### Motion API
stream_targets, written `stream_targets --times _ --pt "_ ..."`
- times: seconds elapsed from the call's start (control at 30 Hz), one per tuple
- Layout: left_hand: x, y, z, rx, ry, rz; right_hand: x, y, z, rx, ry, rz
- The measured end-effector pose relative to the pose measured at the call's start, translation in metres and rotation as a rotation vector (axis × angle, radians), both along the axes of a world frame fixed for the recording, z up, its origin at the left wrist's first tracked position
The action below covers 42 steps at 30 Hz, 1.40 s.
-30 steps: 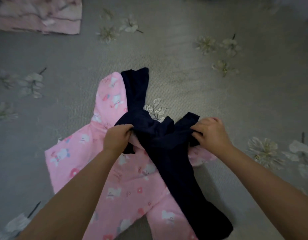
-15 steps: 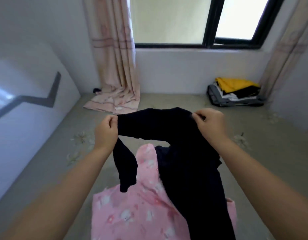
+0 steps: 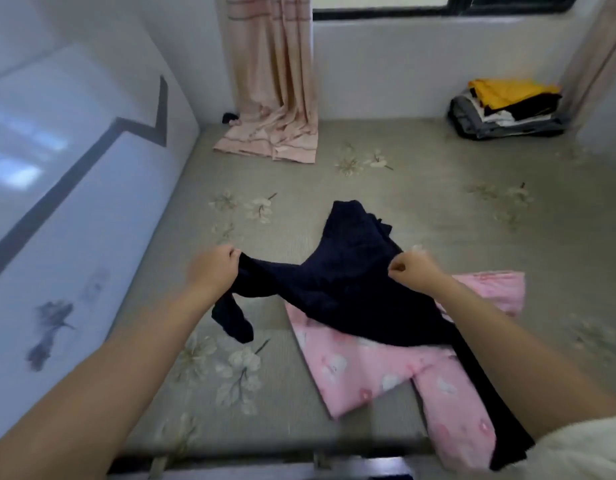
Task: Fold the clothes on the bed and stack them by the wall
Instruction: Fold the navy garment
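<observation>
Dark blue clothing [image 3: 348, 285] is held up over the bed [image 3: 420, 202], stretched out between two hands. One end hangs down loose under the left hand [image 3: 214, 271], and another part sticks up toward the window wall. The left hand has its fingers curled tight around the left edge of the cloth. The right hand [image 3: 412, 268] pinches the right edge in a closed fist. The lower part of the dark cloth lies across pink pajamas [image 3: 379, 368] with little white animals on them. The pajamas lie flat on the bed, just under the right arm.

The bed has a gray-green sheet with pale flowers printed on it. Far away, in the right corner by the wall, sits a pile of folded clothes [image 3: 504, 112] with a yellow one on top. A pink curtain [image 3: 275, 81] hangs down by the window and its end lies on the bed. A small dark thing [image 3: 229, 117] sits beside it, too small to tell what it is. A white wall [image 3: 57, 188] with dark lines runs along the left side.
</observation>
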State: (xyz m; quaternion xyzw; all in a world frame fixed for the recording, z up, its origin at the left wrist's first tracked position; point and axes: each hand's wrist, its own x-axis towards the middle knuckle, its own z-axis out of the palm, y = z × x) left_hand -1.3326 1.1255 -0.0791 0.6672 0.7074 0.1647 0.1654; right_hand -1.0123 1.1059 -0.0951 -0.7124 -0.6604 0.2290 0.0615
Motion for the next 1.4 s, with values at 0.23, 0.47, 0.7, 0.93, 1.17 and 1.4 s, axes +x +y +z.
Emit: stream_targets --times 0.23,0.47,0.7,0.93,1.17,1.4 --pt "-0.004 -0.029 -0.127 -0.374 0.23 -0.138 0.004 -0.031 -0.11 -0.282 -0.051 -0.054" --pt "0.078 0.007 -0.218 -0.413 0.177 -0.34 0.042 -0.009 -0.193 -0.289 -0.184 -0.186" --pt "0.132 0.074 -0.301 -0.314 0.407 -0.415 0.076 0.033 -0.262 -0.201 -0.349 -0.304" --pt "0.134 0.077 -0.299 -0.415 0.456 -0.371 0.107 0.029 -0.243 -0.065 -0.144 -0.293" --pt "0.157 0.07 -0.304 -0.441 0.385 -0.405 0.107 -0.002 -0.195 -0.073 0.0 -0.136" --pt "0.146 0.026 -0.278 -0.187 0.426 -0.429 0.113 -0.077 -0.191 0.072 -0.15 -0.077"
